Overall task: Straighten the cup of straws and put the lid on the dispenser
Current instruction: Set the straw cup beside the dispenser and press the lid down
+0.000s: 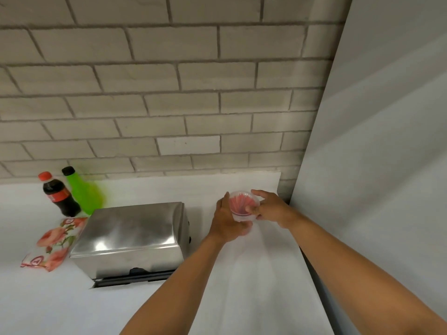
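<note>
A clear plastic cup of red straws (pixel 242 203) stands upright on the white counter at the right, near the wall corner. My left hand (pixel 228 220) wraps around its left side and base. My right hand (pixel 268 207) grips the rim on the right, with the thumb over the edge onto the straws. To the left sits the shiny steel dispenser (pixel 131 234), its metal top in place over a dark base at the front. The cup's lower part is hidden behind my left hand.
A cola bottle (pixel 59 194) and a green bottle (pixel 81 191) stand at the back left by the brick wall. A floral tissue pack (pixel 54 243) lies left of the dispenser. A grey panel (pixel 375 165) rises along the counter's right side.
</note>
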The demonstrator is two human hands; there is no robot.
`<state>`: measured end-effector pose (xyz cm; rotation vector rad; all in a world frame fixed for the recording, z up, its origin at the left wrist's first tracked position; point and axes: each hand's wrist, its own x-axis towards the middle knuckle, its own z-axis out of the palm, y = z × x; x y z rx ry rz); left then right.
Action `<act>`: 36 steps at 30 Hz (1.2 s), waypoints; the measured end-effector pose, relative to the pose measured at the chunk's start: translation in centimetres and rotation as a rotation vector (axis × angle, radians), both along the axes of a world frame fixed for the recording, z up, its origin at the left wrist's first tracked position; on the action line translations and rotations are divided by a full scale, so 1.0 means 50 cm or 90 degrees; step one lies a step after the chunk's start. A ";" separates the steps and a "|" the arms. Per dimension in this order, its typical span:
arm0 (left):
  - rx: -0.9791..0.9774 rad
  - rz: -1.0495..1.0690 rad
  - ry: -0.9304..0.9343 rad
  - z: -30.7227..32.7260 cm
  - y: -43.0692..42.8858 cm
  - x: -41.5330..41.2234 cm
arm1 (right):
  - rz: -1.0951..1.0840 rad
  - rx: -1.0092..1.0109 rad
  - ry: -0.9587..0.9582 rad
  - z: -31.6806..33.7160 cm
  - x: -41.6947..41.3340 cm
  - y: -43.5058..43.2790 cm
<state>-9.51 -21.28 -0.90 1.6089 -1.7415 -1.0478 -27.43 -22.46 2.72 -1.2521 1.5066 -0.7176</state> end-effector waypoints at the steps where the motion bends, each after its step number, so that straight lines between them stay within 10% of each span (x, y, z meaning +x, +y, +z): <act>1: -0.001 0.004 -0.003 0.002 -0.008 -0.003 | -0.005 -0.001 -0.002 -0.002 0.000 -0.009; 12: 0.026 0.015 -0.041 0.027 -0.052 -0.016 | -0.009 0.001 0.037 -0.017 -0.002 -0.071; 21: -0.027 -0.022 -0.064 0.164 -0.009 0.057 | -0.017 -0.203 0.295 0.083 0.070 -0.050; 36: -0.043 0.028 -0.412 0.264 0.172 0.544 | 0.353 -0.156 0.372 0.166 0.380 0.118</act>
